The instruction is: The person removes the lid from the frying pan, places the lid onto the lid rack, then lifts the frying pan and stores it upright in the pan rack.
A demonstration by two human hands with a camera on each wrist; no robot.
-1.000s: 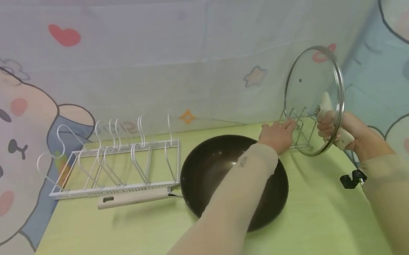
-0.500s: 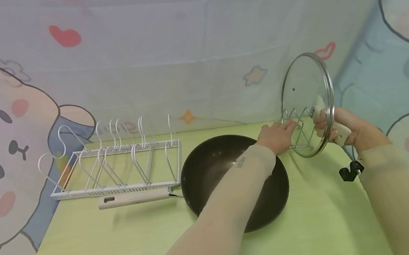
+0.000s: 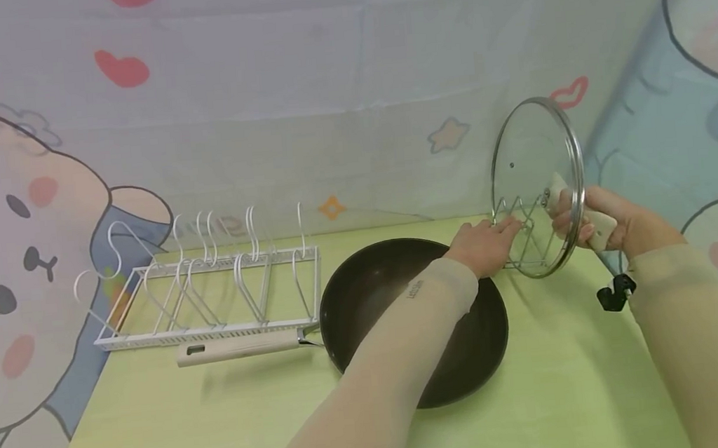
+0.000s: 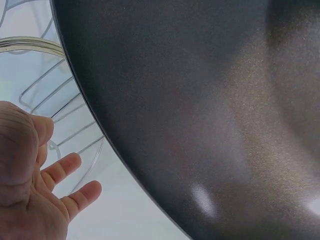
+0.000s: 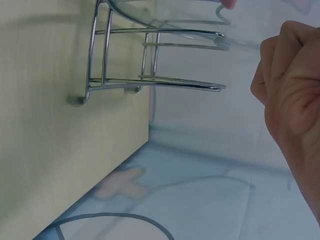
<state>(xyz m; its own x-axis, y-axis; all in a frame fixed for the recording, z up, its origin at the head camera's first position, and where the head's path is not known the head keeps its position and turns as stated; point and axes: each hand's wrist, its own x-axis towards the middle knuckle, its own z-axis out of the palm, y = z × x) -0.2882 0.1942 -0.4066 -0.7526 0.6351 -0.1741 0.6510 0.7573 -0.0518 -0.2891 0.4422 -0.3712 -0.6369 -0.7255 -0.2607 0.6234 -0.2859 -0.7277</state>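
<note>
My right hand (image 3: 612, 221) grips the cream handle (image 3: 601, 227) of a round glass lid (image 3: 527, 147) with a metal rim. The lid stands nearly upright, its lower edge among the hoops of a small wire lid rack (image 3: 527, 235) at the back right. At the rack's left end my left hand (image 3: 484, 246) holds a hoop between thumb and fingers. In the left wrist view, two fingers of that hand stick out loosely beside the rack's wires (image 4: 75, 112). Under my left forearm lies a dark frying pan (image 3: 378, 300), its pale handle (image 3: 242, 346) pointing left.
A larger white wire rack (image 3: 209, 331) with tall hoops stands at the left, behind the pan handle. Printed cloth (image 3: 351, 126) hangs behind the pale green table (image 3: 222, 417). A small black clip (image 3: 616, 293) hangs at my right wrist.
My right hand has brought the lid left and slightly down, its lower edge further into the small rack. My left hand stays at the rack. The pan has stayed in place.
</note>
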